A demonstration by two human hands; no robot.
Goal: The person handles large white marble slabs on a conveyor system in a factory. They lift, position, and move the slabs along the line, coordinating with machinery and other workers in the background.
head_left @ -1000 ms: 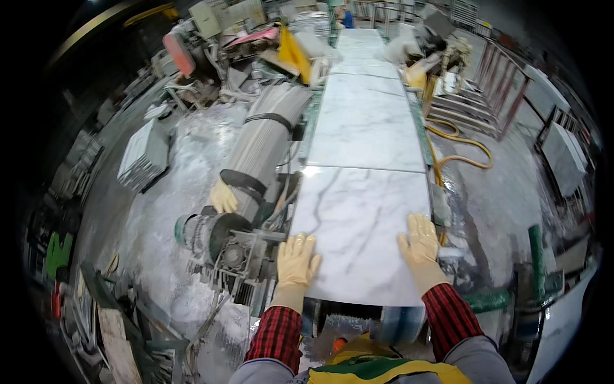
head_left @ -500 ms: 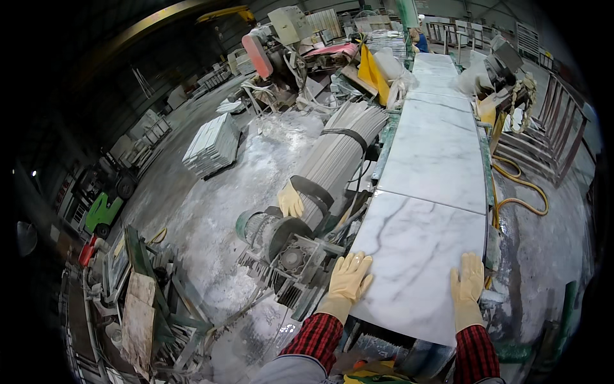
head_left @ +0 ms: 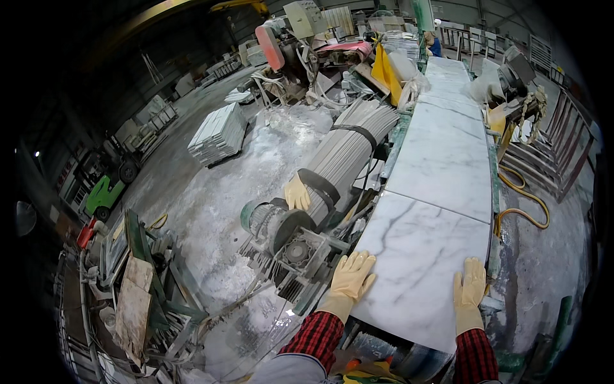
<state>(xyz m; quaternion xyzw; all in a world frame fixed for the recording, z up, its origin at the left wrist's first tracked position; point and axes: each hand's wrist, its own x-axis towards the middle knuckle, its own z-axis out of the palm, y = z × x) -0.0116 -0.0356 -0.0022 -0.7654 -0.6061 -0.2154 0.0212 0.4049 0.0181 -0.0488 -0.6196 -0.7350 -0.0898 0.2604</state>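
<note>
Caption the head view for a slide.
Gloved left hand and gloved right hand at opposite edges of a grey-veined white stone slab, nearest in its row.

A: Hands?
B: Left hand (head_left: 348, 279), in a cream rubber glove, rests at the left edge of the nearest grey-veined white marble slab (head_left: 421, 275); right hand (head_left: 470, 285), gloved alike, at its right edge. Fingers extended.
A: Beyond?
B: A second marble slab (head_left: 440, 150), across a narrow seam.
A: Left side?
B: Loose cream glove (head_left: 297, 193) beside an electric motor (head_left: 260, 221); green forklift (head_left: 104, 196) farther off.
A: Right?
B: Yellow hose (head_left: 545, 210), looped.
</note>
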